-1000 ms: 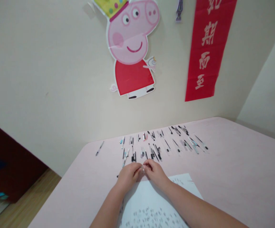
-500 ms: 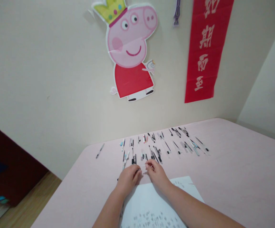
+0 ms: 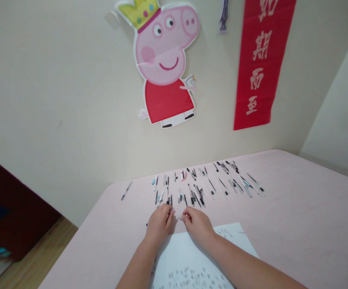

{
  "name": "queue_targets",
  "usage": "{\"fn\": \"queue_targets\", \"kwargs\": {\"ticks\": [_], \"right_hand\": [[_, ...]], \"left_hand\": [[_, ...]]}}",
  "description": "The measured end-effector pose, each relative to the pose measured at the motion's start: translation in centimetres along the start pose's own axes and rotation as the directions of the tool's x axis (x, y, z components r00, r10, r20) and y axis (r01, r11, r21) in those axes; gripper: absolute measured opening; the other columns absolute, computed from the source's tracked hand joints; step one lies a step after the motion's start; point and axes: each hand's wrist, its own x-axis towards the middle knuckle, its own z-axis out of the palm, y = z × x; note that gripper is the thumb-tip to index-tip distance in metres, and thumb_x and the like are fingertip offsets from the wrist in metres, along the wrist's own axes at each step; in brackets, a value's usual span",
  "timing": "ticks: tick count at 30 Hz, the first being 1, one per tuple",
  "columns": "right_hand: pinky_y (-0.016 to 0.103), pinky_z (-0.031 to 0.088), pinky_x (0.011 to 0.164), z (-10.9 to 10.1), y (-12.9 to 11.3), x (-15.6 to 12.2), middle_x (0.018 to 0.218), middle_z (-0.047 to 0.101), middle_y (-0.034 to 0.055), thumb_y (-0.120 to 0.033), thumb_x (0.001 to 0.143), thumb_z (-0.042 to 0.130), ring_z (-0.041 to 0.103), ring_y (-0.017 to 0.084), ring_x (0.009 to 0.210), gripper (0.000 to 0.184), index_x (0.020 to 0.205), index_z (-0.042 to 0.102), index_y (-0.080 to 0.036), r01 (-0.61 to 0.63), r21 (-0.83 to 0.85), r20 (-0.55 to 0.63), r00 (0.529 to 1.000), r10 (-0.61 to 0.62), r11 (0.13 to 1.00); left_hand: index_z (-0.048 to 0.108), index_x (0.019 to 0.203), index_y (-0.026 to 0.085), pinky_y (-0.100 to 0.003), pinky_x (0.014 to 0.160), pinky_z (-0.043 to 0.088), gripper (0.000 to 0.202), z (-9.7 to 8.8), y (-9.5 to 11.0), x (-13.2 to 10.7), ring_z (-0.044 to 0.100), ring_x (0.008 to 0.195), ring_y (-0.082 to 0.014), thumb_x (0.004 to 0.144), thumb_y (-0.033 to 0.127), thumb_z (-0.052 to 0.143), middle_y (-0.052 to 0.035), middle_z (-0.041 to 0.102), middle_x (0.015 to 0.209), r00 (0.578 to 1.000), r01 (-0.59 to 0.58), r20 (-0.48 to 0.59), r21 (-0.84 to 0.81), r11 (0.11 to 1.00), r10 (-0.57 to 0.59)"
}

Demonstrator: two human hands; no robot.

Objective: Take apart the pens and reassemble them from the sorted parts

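My left hand (image 3: 159,222) is closed in a pinch above the table, close to the top left corner of the paper. A small pen part seems to sit between its fingertips, mostly hidden. Past its outer edge a small dark tip (image 3: 147,224) shows. My right hand (image 3: 198,222) pinches a thin, pale, see-through pen part (image 3: 179,218) that points toward the left hand. A narrow gap separates the two hands. Just beyond them lie taken-apart pens (image 3: 192,199), with black refills, caps and clear barrels in loose rows.
Under my forearms lies a white sheet of paper (image 3: 192,257) with handwriting. A single pen (image 3: 126,191) rests apart at the table's left. The pink-covered table (image 3: 300,216) meets the wall behind, where a cartoon pig cutout (image 3: 169,102) and a red banner (image 3: 259,80) hang.
My left hand has shifted slightly up and left, its fingers now nearer the pens. The right hand's fingertips have drawn down and left, and the pale piece shows more clearly.
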Motion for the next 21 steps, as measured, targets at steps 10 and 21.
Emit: {"fn": "queue_targets", "kwargs": {"ticks": [10,21], "right_hand": [[0.025,0.031,0.057,-0.13,-0.2,0.19,0.063,0.059,-0.0016,-0.025,0.078,0.057,0.054,0.016,0.06,0.015,0.092,0.061,-0.022,-0.045,0.06,0.059,0.997,0.041,0.997],[0.024,0.033,0.061,-0.71,-0.73,0.41,0.074,0.06,0.0012,-0.033,0.085,0.051,0.052,0.015,0.068,0.019,0.077,0.061,-0.019,-0.003,0.07,0.084,0.996,-0.003,0.998]], "left_hand": [[0.053,0.086,0.02,-0.03,0.074,0.044,0.014,0.52,-0.06,0.08,0.055,0.083,-0.0195,0.087,0.016,0.039,-0.0061,0.057,0.088,0.993,-0.103,0.047,-0.129,0.986,0.109],[0.044,0.083,0.021,-0.028,0.068,0.039,0.009,0.87,0.55,-0.37,0.051,0.075,-0.0172,0.085,0.013,0.039,-0.0019,0.053,0.081,0.988,-0.09,0.109,-0.146,0.985,0.107]]}}
